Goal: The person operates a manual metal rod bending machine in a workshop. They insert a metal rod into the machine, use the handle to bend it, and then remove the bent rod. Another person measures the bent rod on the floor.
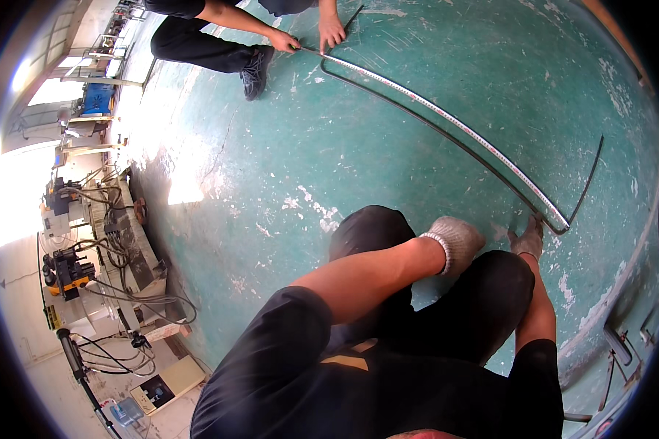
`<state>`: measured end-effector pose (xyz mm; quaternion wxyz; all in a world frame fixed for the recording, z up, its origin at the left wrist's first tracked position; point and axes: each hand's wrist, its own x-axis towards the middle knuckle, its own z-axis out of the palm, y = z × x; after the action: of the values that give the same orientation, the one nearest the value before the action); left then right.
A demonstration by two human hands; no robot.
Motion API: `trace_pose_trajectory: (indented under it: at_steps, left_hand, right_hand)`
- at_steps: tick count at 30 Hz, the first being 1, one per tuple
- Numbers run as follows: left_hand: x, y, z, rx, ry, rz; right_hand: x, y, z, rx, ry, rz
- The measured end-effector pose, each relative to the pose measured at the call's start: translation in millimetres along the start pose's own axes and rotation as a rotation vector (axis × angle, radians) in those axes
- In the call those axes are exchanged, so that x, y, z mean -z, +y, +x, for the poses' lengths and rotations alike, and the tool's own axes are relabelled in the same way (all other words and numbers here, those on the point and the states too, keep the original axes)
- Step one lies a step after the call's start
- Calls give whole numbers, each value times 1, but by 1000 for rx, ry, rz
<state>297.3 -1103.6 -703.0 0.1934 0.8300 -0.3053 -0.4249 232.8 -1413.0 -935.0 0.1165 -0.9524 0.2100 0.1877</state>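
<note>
A long dark metal rod (432, 126), bent up at both ends, lies on the green floor. Alongside it a white tape measure blade (447, 115) stretches from the far end to the near right corner. My right hand (529, 238), in a grey knit glove, is at that corner, fingers on the rod and thumb to the left. My left hand (458, 244), also gloved, hangs in front of my knees, away from the rod; its fingers are hidden from me. At the far end, a co-worker's hand (332, 33) presses down by the tape while the other hand (284, 42) grips something thin there.
The co-worker's dark shoe (253, 73) stands on the scuffed floor at the far left. Machinery with cables (69, 271) lines the left wall, near a water jug (127, 411). Metal pipes (617, 344) are at the lower right.
</note>
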Motion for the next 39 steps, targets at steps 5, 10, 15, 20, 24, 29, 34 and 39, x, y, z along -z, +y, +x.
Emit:
trace_pose_trajectory:
  at_steps: [5, 10, 15, 20, 24, 29, 34, 39]
  left_hand:
    - [0, 0, 1, 13, 2, 0]
    - [1, 1, 0, 13, 0, 7]
    - [2, 1, -1, 14, 6, 7]
    - [1, 1, -1, 9, 22, -3]
    - [1, 1, -2, 12, 28, -9]
    - [1, 1, -2, 9, 31, 3]
    - [1, 1, -2, 11, 24, 4]
    - [2, 1, -1, 22, 12, -5]
  right_hand:
    - [-2, 2, 1, 14, 5, 2]
    - [-3, 5, 2, 30, 4, 3]
    - [-3, 6, 2, 30, 5, -1]
    - [-2, 4, 1, 28, 3, 2]
    - [0, 1, 1, 15, -1, 4]
    - [-3, 3, 1, 19, 12, 9]
    - [-4, 4, 2, 29, 19, 8]
    - [-5, 4, 2, 20, 22, 27]
